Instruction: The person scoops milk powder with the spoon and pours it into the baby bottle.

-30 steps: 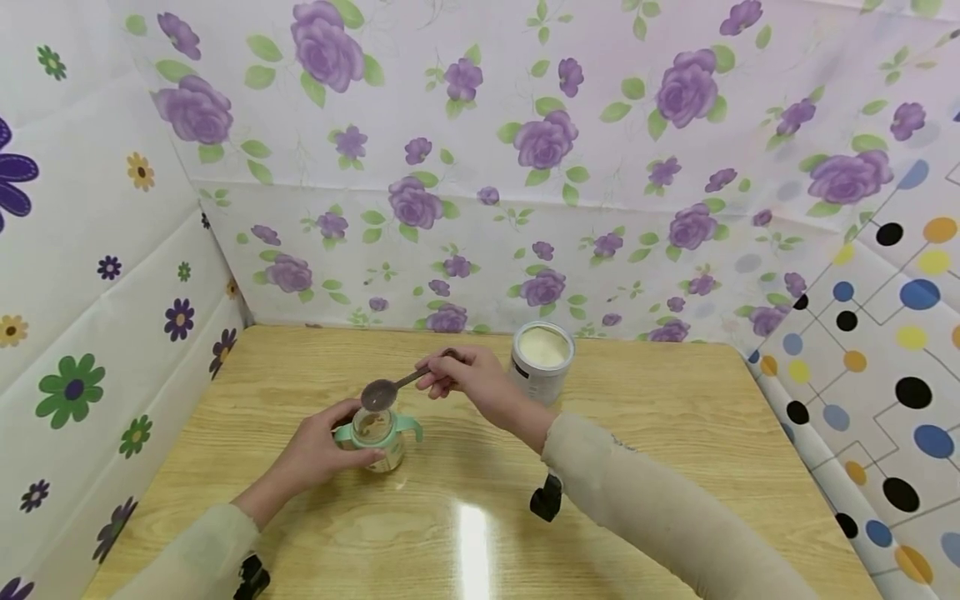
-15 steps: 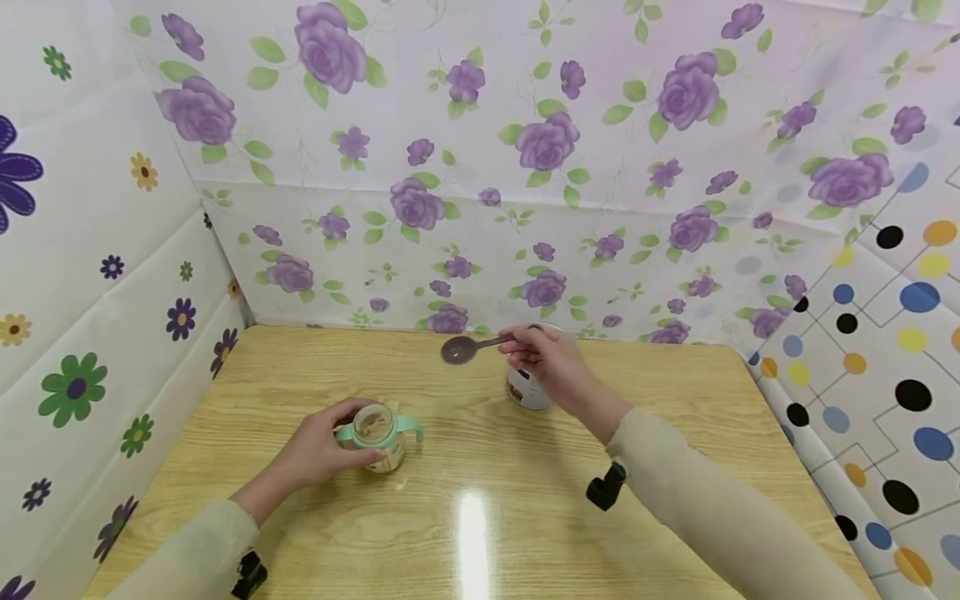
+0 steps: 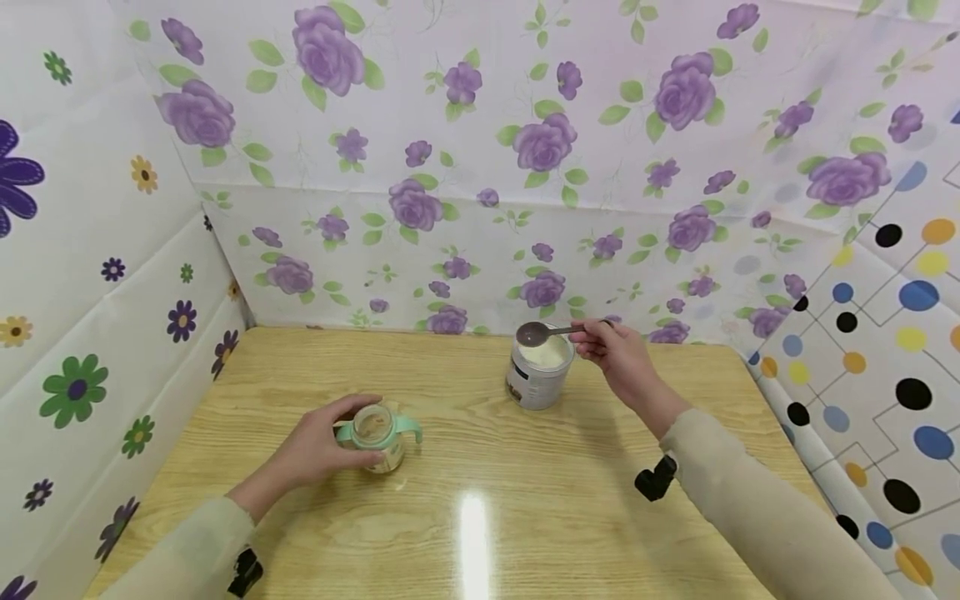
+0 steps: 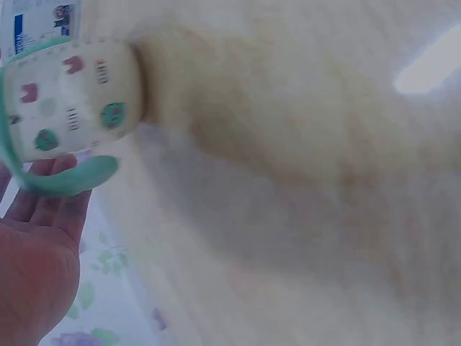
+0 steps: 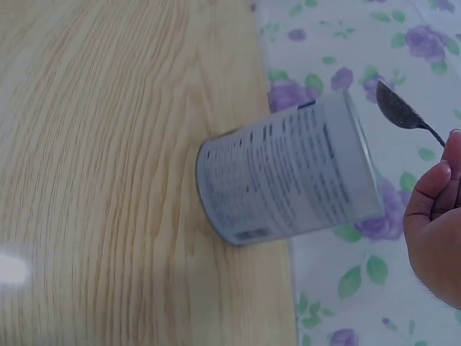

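Observation:
My left hand (image 3: 315, 446) holds a baby bottle (image 3: 386, 457) round its side, fingers behind and thumb in front. The bottle stands upright and lidless, with mint-green handles; some brownish stuff shows inside its mouth. In the left wrist view, the printed bottle (image 4: 79, 97) shows one curved handle over the fingers (image 4: 47, 205). My right hand (image 3: 622, 358) pinches the handle of a dark spoon (image 3: 532, 334). The spoon's bowl is above the mouth of a white can (image 3: 536, 385) filled with pale cream powder. The right wrist view shows the spoon (image 5: 397, 109) apart from the can's rim.
The wooden table (image 3: 480, 450) meets a flowered cloth wall (image 3: 487, 250) just behind the can. Patterned cloth also closes off the left and right sides. A black camera mount (image 3: 656, 478) hangs from the right wrist and another (image 3: 245, 572) from the left.
My right hand has carried the spoon rightward from above the bottle's mouth to above the can. The left hand and bottle have stayed in place.

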Demonstrator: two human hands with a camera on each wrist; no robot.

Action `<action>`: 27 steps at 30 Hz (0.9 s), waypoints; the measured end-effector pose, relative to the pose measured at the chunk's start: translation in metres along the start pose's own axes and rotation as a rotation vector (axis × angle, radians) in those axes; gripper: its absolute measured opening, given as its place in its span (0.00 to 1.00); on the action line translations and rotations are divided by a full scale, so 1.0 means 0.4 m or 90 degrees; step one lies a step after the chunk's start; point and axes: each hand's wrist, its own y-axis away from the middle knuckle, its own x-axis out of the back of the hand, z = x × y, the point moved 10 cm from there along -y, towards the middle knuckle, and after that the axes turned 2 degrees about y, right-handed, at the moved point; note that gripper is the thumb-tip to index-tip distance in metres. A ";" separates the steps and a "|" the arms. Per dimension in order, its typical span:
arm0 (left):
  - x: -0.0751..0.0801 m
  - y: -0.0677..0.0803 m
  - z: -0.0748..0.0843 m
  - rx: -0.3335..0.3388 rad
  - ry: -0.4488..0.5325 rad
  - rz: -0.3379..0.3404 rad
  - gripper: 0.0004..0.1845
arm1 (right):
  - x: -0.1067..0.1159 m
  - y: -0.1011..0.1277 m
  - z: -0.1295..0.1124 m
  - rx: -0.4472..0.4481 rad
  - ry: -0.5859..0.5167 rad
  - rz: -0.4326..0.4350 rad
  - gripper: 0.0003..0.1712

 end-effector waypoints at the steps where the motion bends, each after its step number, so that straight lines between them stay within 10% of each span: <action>1: 0.003 -0.004 0.009 -0.008 0.005 -0.003 0.44 | 0.011 -0.002 0.004 0.000 0.007 0.007 0.17; 11: 0.022 -0.099 0.152 -0.051 -0.003 -0.044 0.48 | 0.074 -0.004 0.029 0.028 0.060 0.038 0.23; 27: -0.152 -0.293 0.316 -0.009 -0.098 -0.071 0.57 | 0.081 0.008 0.044 0.058 0.205 0.053 0.21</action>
